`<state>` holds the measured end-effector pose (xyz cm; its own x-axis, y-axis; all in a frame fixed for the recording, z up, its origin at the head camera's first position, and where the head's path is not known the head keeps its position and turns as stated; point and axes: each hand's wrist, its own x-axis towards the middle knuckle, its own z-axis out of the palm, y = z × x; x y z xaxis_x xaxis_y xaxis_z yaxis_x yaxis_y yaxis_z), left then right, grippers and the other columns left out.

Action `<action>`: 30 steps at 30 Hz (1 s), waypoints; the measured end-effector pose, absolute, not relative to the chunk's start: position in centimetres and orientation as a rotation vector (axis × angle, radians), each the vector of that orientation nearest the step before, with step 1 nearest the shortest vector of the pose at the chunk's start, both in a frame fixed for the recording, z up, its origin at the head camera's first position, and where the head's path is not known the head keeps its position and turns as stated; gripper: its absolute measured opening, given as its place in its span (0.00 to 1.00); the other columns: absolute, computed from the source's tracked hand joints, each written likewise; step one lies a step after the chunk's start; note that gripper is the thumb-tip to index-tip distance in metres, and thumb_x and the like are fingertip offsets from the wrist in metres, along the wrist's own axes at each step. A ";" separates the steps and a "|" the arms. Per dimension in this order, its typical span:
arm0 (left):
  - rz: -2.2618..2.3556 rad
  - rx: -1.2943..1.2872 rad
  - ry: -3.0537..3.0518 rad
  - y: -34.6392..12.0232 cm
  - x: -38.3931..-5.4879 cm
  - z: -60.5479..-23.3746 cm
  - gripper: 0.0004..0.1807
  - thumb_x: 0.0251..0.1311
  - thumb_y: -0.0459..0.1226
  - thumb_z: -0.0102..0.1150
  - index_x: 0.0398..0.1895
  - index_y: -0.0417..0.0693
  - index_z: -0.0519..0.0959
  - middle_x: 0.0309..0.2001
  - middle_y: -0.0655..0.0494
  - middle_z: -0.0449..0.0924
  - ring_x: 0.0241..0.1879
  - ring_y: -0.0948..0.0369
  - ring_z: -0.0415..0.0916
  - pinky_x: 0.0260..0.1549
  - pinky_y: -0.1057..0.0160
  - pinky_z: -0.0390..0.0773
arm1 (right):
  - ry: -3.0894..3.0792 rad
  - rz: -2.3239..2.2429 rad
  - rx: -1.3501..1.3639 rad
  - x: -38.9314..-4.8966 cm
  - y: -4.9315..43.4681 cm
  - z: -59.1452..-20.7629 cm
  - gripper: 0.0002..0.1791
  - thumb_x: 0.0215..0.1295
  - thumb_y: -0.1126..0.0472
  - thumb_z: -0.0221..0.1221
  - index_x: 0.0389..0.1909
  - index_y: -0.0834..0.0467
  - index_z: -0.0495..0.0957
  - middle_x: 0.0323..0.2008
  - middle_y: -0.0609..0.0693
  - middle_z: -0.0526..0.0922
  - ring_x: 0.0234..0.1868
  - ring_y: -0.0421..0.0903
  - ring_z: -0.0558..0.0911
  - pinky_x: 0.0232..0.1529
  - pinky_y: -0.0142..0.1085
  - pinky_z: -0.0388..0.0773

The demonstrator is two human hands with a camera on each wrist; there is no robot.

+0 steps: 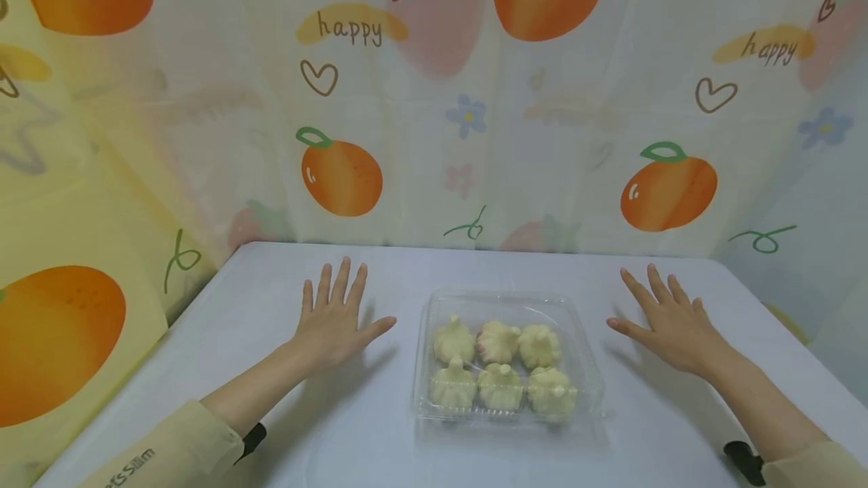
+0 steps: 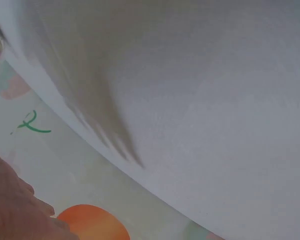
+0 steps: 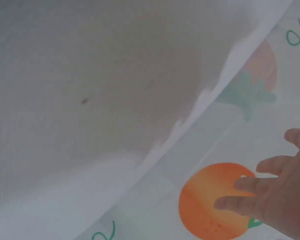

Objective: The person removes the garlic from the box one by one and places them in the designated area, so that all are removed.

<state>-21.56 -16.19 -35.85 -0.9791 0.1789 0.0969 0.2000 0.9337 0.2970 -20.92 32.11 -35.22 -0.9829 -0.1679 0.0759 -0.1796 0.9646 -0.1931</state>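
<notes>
Left hand (image 1: 332, 331) and right hand (image 1: 676, 333), splayed, empty: I'm hovering them nine and three o'clock from probable garlic (image 1: 500, 388).

The bulbs (image 1: 500, 390) are cream, the backdrop (image 1: 407, 115) fruit-patterned.

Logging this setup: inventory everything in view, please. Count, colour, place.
table: 1, white, lower half of head view
plastic box: 1, clear, on the table, centre
garlic bulbs: 6, pale cream, in the box, two rows of three
speck: 1, dark, on the table, right wrist view
backdrop: panel count unclear, pale and yellow, fruit prints, around the table
black objects: 2, black, near the sleeves
sleeves: 2, beige, bottom corners
left hand: 1, bare, left of the box
right hand: 1, bare, right of the box
</notes>
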 end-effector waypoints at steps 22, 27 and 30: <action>-1.574 -0.293 -2.911 -14.2 -21.5 -33.9 0.38 0.72 0.53 0.46 0.78 0.44 0.51 0.73 0.37 0.63 0.69 0.39 0.66 0.69 0.40 0.70 | -2.996 0.860 0.467 -18.4 29.4 -32.8 0.42 0.72 0.42 0.53 0.78 0.57 0.50 0.76 0.66 0.57 0.71 0.73 0.59 0.63 0.74 0.62; -2.077 -0.225 -2.751 -13.5 -21.7 -33.7 0.34 0.73 0.47 0.46 0.75 0.41 0.55 0.69 0.34 0.65 0.60 0.44 0.75 0.61 0.54 0.82 | -3.003 0.880 0.521 -17.9 29.1 -32.5 0.39 0.73 0.45 0.52 0.76 0.60 0.54 0.74 0.66 0.60 0.67 0.77 0.65 0.60 0.72 0.70; -2.243 -0.222 -2.696 -13.2 -21.8 -33.9 0.32 0.73 0.44 0.45 0.75 0.38 0.55 0.67 0.33 0.66 0.55 0.49 0.79 0.58 0.58 0.84 | -3.010 0.931 0.568 -17.7 29.1 -32.5 0.38 0.73 0.47 0.52 0.76 0.62 0.54 0.74 0.66 0.60 0.68 0.77 0.65 0.60 0.71 0.71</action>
